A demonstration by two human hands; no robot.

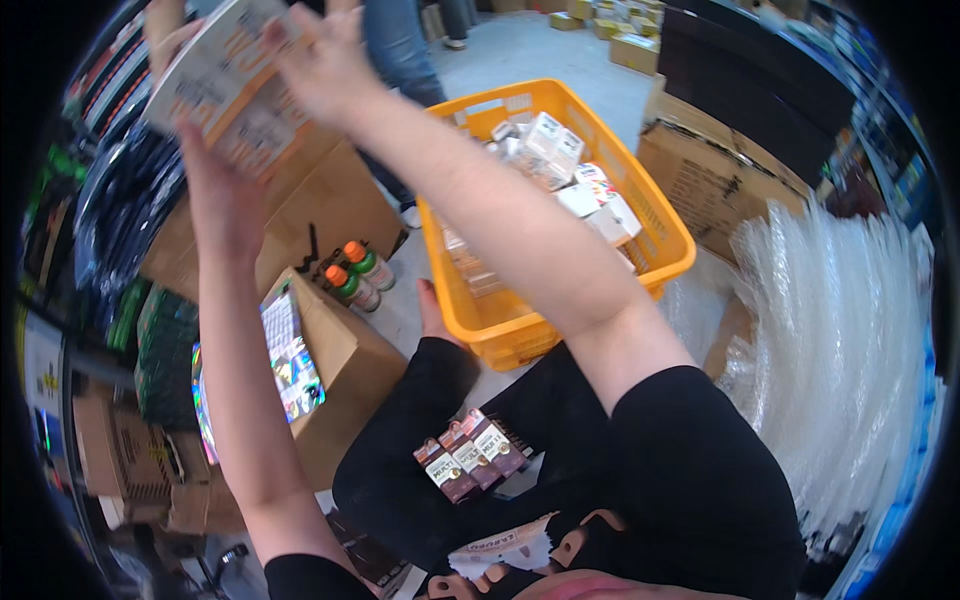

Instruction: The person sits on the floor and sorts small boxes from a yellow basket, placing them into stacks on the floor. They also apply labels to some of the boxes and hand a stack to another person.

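My left hand point(221, 191) and my right hand point(322, 67) grip a white and orange printed carton point(232, 90) from its two sides, up at the top left and blurred. Another person's hand point(169, 41) is at the carton's far edge. Below the carton stands a large cardboard box point(292, 210). Under my right forearm, a yellow plastic basket point(487, 341) holds several small boxes point(555, 146). Three small purple and white boxes point(472, 457) lie side by side on my lap.
Two green bottles with orange caps point(360, 277) stand on the floor by an open cardboard box point(352, 360) with shiny holographic packets point(296, 360). Bubble wrap point(832, 337) is piled at the right. A person in jeans point(405, 52) stands behind the basket.
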